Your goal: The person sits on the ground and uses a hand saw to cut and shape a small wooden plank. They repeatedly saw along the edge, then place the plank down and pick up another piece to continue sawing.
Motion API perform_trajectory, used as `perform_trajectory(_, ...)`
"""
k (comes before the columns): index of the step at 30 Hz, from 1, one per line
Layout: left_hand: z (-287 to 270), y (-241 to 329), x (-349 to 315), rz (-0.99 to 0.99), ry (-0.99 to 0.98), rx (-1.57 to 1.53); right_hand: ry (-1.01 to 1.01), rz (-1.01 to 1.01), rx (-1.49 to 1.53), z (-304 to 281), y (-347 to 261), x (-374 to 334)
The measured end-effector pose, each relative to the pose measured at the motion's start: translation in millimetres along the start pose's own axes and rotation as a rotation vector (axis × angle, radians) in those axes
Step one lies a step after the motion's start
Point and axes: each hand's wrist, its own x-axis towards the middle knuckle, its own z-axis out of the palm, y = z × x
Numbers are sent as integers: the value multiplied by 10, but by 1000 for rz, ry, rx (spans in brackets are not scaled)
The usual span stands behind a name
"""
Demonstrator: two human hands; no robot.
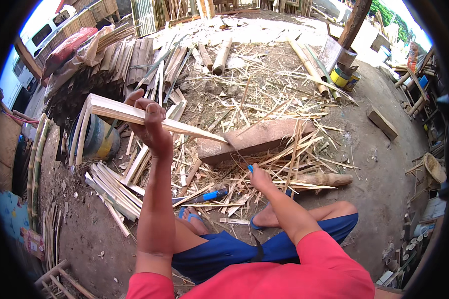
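Right now, a thick wooden block [257,142] lies on the ground in front of the seated person, and everything else can be placed from it. The left hand [153,127], raised to the left of the block, has its fingers wrapped around a pale split stick [197,132]. That stick slopes down toward the right, its narrow end at the block's left part; at its outer end, pale lengths slant downward. The right hand [260,179], on the near side of the block, is closed around the blue handle of a knife [250,168]. Its thin, dark blade points up and left toward the narrow end of the stick; whether the edge actually touches the wood I cannot tell.

Shavings [279,104] are scattered beyond the block, and more strips lie against its near side. Close by on that same side, toward the right, rests a round bamboo length [327,180]. A blue-and-black tool [212,196] lies nearer the person than the block, slightly left. Well to the block's left are a bundle of split strips [117,192] and a dark bucket [105,142] with a yellow patch. Off to its right sits a smaller timber piece [382,123].
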Motion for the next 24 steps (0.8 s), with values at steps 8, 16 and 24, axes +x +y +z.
perform_trajectory(8, -424, -1058, -426, -796, -139, 258, 29, 113, 598, 547, 581, 94)
perform_trajectory(16, -659, -451, 293, -385, 320, 138, -111, 149, 774, 424, 779, -152)
perform_trajectory(24, -356, -55, 218, -406, -226, -38, -42, 139, 732, 606, 548, -275)
